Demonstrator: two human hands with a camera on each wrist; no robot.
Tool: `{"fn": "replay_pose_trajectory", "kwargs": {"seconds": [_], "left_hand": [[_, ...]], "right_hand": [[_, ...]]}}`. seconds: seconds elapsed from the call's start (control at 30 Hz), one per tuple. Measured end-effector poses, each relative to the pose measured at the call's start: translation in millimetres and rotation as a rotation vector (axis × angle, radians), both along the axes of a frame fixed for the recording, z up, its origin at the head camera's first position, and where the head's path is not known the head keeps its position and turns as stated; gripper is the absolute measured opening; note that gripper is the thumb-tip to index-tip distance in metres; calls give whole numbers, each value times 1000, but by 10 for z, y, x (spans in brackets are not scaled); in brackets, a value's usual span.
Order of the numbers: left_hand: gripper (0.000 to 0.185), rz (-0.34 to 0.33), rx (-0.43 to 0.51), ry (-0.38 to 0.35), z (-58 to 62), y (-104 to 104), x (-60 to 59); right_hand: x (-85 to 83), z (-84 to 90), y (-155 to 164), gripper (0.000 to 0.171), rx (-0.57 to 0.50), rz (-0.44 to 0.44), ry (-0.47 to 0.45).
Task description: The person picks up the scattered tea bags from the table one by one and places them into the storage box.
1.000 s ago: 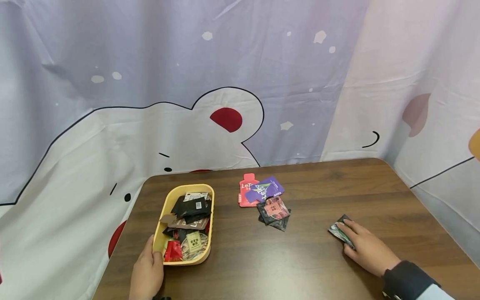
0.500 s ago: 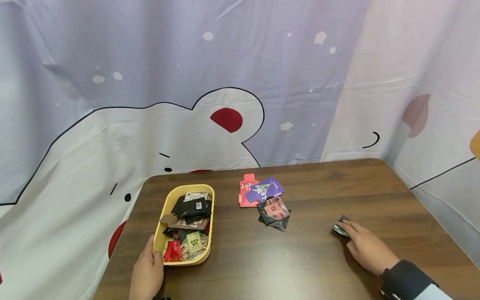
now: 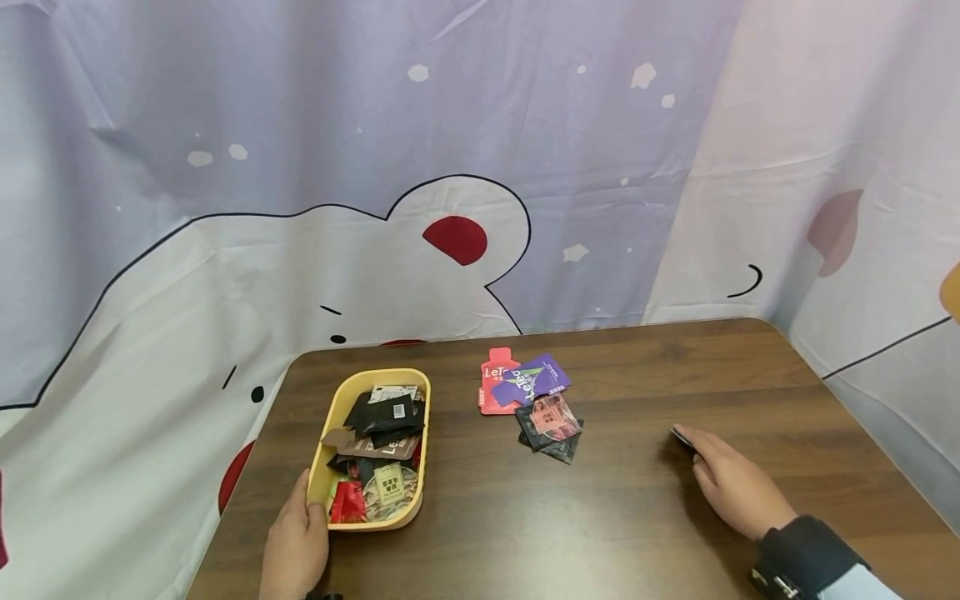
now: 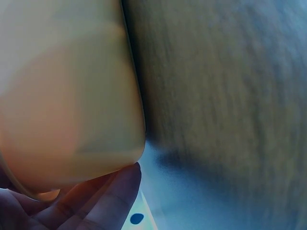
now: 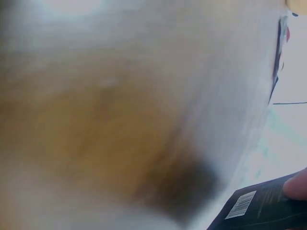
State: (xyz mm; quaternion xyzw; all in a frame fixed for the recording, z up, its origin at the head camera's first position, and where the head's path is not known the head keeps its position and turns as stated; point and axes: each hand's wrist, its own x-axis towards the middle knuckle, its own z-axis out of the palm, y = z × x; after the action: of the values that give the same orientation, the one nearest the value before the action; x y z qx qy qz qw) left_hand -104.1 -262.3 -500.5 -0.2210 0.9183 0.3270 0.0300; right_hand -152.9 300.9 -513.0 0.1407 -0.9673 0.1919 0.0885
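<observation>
Right hand (image 3: 738,487), lower right of frame: thumb and fingers pinched on a thin, flat, dark barcoded packet (image 5: 261,206). Left hand (image 3: 295,542), lower left: clamped on the near-left corner of a yellow rounded-rectangular plastic basket (image 3: 321,479), which sits on the brown wood-grain worktop (image 3: 525,517). Inside: black sachets (image 3: 390,415), brown card (image 3: 363,447), red packet (image 3: 347,502), yellow-labelled sachet (image 3: 390,483). Centre: purple printed card (image 3: 540,377) overlapping red bottle-shaped card (image 3: 492,402).

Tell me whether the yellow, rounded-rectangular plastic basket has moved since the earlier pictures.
No. Against the far-left corner of the brown wood-grain table, the yellow basket sits where it did, gripped by the left hand.
</observation>
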Motion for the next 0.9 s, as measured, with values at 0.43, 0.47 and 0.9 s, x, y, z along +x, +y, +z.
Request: {"fn": "replay_pose_trajectory", "kwargs": {"seconds": [0.43,0.47,0.9], "left_hand": [[60,6,10,3,1,3,-1],[60,7,8,6,0,4,1],[60,30,5,22,-1,29,9]], "right_hand": [[-233,104,-452,50,-63,84,95],[-250,109,-495,50,-68,91,97],[-404,152,-984,49,-134,160,83]]}}
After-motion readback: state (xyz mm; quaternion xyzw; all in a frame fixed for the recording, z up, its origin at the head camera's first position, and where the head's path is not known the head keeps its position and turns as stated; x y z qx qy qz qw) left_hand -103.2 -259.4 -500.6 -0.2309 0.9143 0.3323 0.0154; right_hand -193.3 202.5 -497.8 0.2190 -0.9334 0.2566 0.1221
